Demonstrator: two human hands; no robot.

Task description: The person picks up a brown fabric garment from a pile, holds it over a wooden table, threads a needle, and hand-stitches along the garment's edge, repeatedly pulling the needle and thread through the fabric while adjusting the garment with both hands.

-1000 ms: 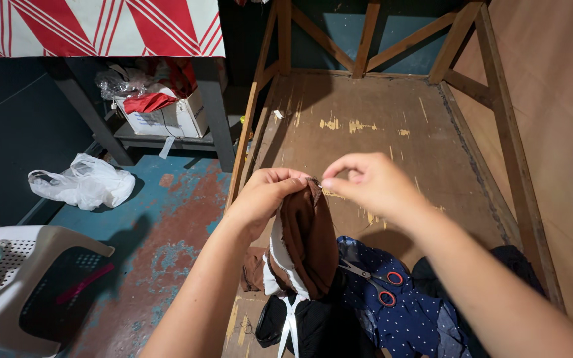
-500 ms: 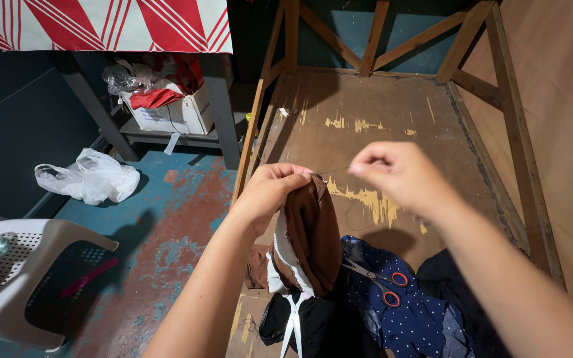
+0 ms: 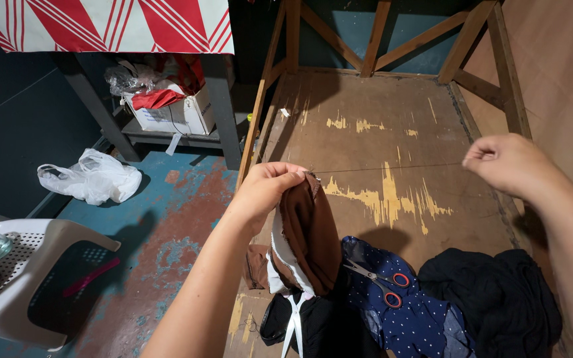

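Left hand [image 3: 265, 192]: grip pinched on brown cloth [image 3: 310, 232] top edge.
Right hand [image 3: 509, 162]: at 3 o'clock, grip closed on taut thread [image 3: 386, 168].
Scissors [image 3: 374, 282]: on counter [image 3: 366, 106], 6 o'clock.

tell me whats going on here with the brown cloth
A person is hand-sewing. The left hand pinches the top edge of a folded brown cloth, while the right hand is held out to the side, drawing a thin thread taut from the fabric. Red-handled scissors lie on a dotted navy cloth on the worn wooden table.
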